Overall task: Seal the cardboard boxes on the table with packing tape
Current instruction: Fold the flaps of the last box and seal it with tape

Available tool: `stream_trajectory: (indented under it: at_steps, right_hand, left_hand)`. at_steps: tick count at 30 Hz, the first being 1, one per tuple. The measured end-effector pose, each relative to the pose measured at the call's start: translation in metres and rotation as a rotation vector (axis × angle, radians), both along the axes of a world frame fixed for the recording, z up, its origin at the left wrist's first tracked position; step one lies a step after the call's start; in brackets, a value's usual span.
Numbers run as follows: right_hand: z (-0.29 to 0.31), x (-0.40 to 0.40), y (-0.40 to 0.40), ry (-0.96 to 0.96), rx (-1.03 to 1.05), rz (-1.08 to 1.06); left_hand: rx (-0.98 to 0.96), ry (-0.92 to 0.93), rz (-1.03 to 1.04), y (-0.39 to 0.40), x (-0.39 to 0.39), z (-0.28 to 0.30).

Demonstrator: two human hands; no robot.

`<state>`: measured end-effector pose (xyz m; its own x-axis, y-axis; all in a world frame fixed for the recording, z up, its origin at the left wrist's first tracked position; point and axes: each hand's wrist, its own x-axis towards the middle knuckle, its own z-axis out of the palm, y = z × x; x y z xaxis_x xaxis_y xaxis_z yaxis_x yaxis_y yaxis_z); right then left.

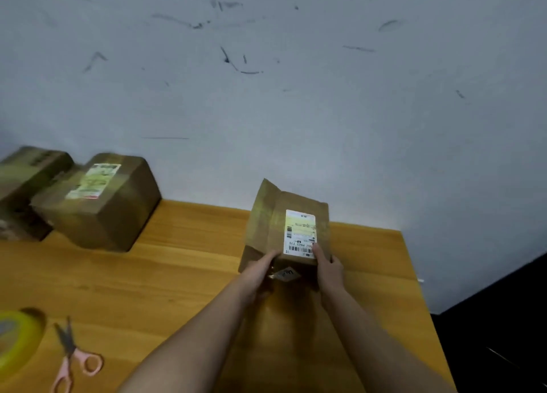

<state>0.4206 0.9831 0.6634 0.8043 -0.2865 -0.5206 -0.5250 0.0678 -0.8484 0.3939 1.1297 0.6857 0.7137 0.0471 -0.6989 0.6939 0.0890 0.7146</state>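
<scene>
Both hands hold one small brown cardboard box with a white shipping label on its top. The box sits on the orange-brown wooden table, near the far edge, close to the pale blue-grey wall with dark scuff marks.

The left hand grips the near left corner of the box, with its fingers curled on the side. The right hand grips the near right corner. Its thumb lies on top, right on the label by the black bar code. The hands are a little apart, with the near end of the box between them. A flap at the far left of the box sticks up. A small paper tag shows on the near face, between the two hands.

Far off to the left of the left hand sits a bigger brown cardboard box with a green and white label. It is taped across the top. Another brown box sits just beside it, further left, touching it or almost so; it is blurry.

Nearer to the person and well left of the left arm lies a pair of scissors with pink handles. The blades are closed and point away. Just left of the scissors is a roll of yellowish packing tape, partly cut off by the edge of the view.
</scene>
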Motion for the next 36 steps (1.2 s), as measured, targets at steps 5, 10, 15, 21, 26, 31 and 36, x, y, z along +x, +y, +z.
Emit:
stream_trajectory:
  at_steps: [5, 10, 15, 21, 26, 31, 36]
  right_hand:
    - [-0.014, -0.036, 0.113, 0.023, -0.049, 0.039]
    - [-0.017, -0.073, 0.213, 0.037, -0.013, 0.023]
    - [-0.034, -0.089, 0.265, 0.053, -0.013, 0.039]
    - [-0.031, -0.105, 0.286, 0.026, -0.037, 0.052]
    - [-0.032, -0.118, 0.286, 0.017, -0.072, 0.072]
    - [-0.030, -0.129, 0.279, 0.023, -0.120, 0.166]
    - [-0.028, -0.142, 0.279, 0.036, -0.018, 0.227]
  left_hand:
    - [-0.041, -0.014, 0.028, 0.116, -0.031, -0.017]
    - [-0.033, -0.013, 0.037, 0.218, -0.057, -0.024]
    - [-0.055, 0.015, -0.032, 0.277, -0.076, -0.027]
    - [-0.053, -0.033, -0.047, 0.300, -0.088, -0.038]
    - [-0.047, -0.021, -0.009, 0.295, -0.105, -0.038]
    - [-0.053, -0.011, 0.157, 0.287, -0.129, -0.050]
    - [0.129, -0.083, 0.178, 0.290, -0.146, -0.051]
